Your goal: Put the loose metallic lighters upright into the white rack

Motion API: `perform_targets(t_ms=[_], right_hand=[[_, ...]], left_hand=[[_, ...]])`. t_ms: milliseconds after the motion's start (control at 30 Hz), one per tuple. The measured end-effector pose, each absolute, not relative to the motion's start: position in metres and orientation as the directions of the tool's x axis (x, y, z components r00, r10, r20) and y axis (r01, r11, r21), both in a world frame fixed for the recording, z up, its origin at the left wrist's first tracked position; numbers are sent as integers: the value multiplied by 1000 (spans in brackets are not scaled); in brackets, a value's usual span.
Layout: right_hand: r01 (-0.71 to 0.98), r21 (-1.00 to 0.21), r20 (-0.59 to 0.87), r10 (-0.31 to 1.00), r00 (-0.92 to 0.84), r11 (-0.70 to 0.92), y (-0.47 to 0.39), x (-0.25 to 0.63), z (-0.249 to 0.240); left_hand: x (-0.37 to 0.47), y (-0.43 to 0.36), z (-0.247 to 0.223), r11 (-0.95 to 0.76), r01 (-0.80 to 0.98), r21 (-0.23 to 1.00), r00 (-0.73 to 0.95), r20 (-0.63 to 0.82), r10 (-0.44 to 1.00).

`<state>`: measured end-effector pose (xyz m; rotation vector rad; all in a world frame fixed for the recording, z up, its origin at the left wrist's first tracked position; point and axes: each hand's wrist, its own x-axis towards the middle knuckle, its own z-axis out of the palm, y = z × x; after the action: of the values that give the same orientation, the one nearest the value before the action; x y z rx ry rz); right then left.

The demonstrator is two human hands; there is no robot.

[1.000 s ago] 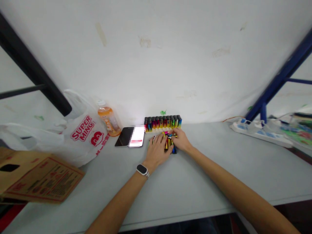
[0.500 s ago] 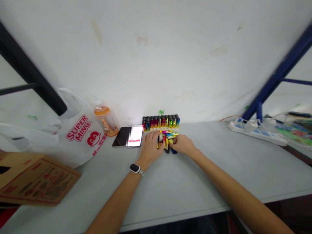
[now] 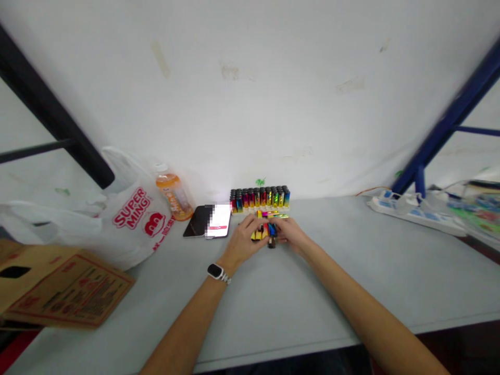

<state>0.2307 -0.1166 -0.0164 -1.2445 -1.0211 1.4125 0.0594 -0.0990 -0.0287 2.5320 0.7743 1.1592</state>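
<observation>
Both my hands are at a small group of loose batteries (image 3: 259,235) with shiny coloured bodies and dark ends. My left hand (image 3: 241,240) curls round the group from the left, thumb in front and fingers behind. From the right, the bent fingers of my right hand (image 3: 291,234) close on a blue battery (image 3: 272,229) at the group's right side; its fingertips are partly hidden. More loose batteries (image 3: 270,214) lie just behind my fingers. Beyond them, several batteries (image 3: 263,197) stand upright in rows on a pale holder (image 3: 250,211) by the wall.
A phone (image 3: 219,224) beside a dark flat device (image 3: 198,221) lies left of my hands. Farther left are an orange drink bottle (image 3: 174,197), a white plastic bag (image 3: 135,229) and a cardboard box (image 3: 74,291). A power strip (image 3: 416,214) lies at the right.
The fingers of both hands have drawn closer together around the loose batteries, which now sit more side by side. The whole view has shifted slightly.
</observation>
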Motion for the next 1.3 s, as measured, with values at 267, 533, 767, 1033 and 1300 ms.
perform_targets(t_ms=[267, 533, 767, 1033, 1300], right_hand=[[4, -1000, -25, 999, 29, -25, -122, 222, -34], [100, -975, 212, 968, 138, 199, -123, 220, -40], [150, -952, 283, 954, 103, 266, -125, 219, -43], [266, -910, 353, 931, 90, 319, -135, 216, -39], [261, -919, 321, 945, 66, 295, -132, 216, -45]], left_hand=[[73, -102, -28, -811, 237, 535, 327, 742, 585], [90, -107, -28, -429, -99, 898, 135, 439, 888], [90, -114, -21, -273, -126, 954, 255, 297, 920], [94, -118, -22, -343, 251, 905, 62, 339, 939], [96, -119, -24, -385, 256, 886, 68, 381, 922]])
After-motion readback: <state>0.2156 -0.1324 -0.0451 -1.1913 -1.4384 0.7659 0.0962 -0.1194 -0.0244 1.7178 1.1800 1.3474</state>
